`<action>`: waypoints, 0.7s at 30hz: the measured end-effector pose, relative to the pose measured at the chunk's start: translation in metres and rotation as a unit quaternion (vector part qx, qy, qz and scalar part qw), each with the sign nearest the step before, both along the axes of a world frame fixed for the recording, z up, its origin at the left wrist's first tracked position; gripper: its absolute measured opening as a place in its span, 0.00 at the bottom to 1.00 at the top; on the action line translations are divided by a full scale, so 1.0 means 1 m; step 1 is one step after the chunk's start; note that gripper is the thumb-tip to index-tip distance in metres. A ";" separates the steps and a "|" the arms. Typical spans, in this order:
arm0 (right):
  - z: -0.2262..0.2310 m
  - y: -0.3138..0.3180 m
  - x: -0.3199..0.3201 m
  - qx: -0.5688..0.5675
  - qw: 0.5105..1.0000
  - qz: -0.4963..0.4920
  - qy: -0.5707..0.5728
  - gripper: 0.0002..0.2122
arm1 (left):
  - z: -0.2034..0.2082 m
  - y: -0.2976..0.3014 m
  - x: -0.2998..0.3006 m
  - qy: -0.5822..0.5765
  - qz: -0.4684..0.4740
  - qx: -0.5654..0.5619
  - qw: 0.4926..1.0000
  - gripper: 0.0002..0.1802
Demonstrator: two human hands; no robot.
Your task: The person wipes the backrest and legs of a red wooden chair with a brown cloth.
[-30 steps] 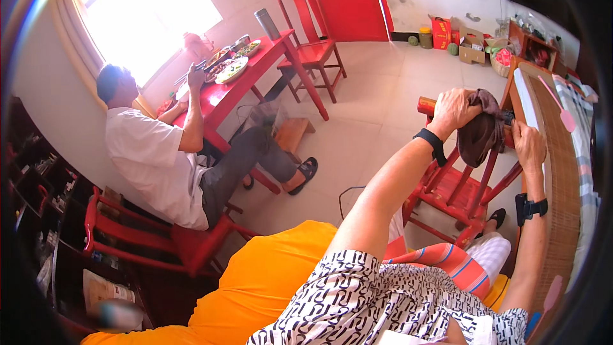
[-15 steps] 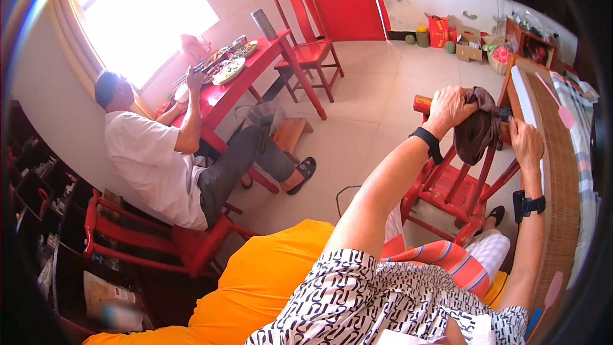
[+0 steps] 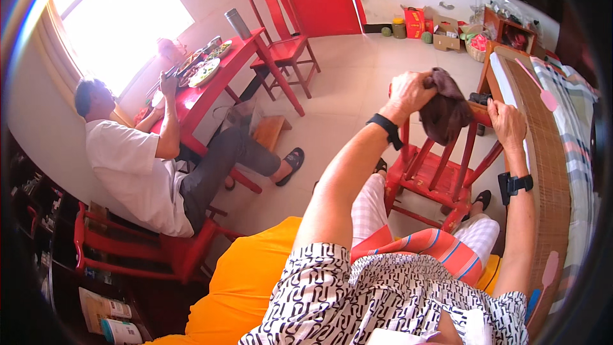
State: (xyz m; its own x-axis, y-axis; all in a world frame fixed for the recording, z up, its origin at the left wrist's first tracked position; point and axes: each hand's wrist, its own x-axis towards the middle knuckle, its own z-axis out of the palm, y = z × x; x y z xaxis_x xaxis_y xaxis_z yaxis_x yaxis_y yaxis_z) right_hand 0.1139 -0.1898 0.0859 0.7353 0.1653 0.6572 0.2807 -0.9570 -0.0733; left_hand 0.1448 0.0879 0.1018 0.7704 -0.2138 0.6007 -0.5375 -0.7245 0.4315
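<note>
In front of me stands a red wooden chair with its back toward me and its top rail crossing between my hands. A crumpled dark brown cloth hangs over that rail, covering part of it. My left hand is closed on the cloth at the left part of the rail. Wrapped round the rail's right end is my right hand, beside a small black object that I cannot make out. Both my wrists carry black bands.
To the left, a seated person eats at a red table with dishes. Another red chair stands beyond it. A bed edge with a woven mat runs along the right. Boxes and a basket line the far wall.
My left hand has moved along the rail with the cloth, which bunches and hangs differently, baring more rail near my right hand. My right hand keeps its hold. The whole view has shifted slightly.
</note>
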 end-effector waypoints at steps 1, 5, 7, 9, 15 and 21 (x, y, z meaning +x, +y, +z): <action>0.001 0.000 0.000 0.000 1.000 -0.003 -0.001 0.23 | 0.000 0.009 0.002 0.005 0.002 -0.007 1.000 0.18; -0.001 -0.004 -0.001 0.004 1.000 -0.014 -0.003 0.22 | -0.008 0.028 0.011 -0.001 0.035 -0.004 0.999 0.17; -0.003 -0.008 -0.003 0.010 0.999 -0.030 -0.010 0.20 | -0.013 0.034 0.015 0.025 0.072 -0.009 0.997 0.16; 0.002 -0.005 -0.004 0.064 0.997 -0.036 0.022 0.19 | -0.018 0.037 0.026 0.051 0.113 -0.024 0.992 0.16; -0.005 -0.007 0.008 0.055 0.998 -0.016 0.001 0.22 | -0.036 0.032 0.028 0.118 0.022 -0.318 0.941 0.13; -0.001 -0.015 -0.002 0.027 0.999 -0.020 -0.043 0.23 | -0.051 0.017 0.023 0.084 0.011 -0.418 0.905 0.16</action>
State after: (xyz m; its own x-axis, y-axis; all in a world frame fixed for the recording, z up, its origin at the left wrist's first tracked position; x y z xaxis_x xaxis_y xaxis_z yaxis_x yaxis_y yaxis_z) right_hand 0.1121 -0.2046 0.0847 0.6811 0.1006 0.7253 0.2507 -0.9627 -0.1019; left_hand 0.1681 0.1048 0.0510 0.8644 0.2780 0.4189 -0.4022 -0.1176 0.9080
